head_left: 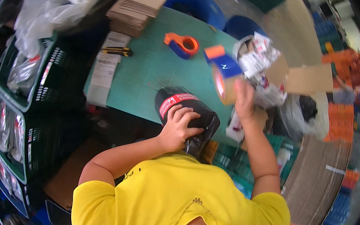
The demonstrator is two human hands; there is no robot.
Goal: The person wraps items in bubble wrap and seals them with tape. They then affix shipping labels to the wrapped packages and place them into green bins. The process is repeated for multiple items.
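Green worktop fills ctr. Stacked dk-green crates to its L, holding clear-bagged items. Flat cardboard, piled at far L corner. Black pkg w/ red band: at near edge of worktop, lower end past edge, close to torso. Blue/orange tape dispenser w/ tan roll: R of ctr, tilted. L hand: fingers bent over top of pkg, thumb apart, gripping it. R hand: fingers beside the roll, blurred; can't tell if gripping. Printed paper strips, L edge of worktop. 2nd dispenser, orange/blue, far side, approx. mid. Yellow/black cutter, lying across strips.
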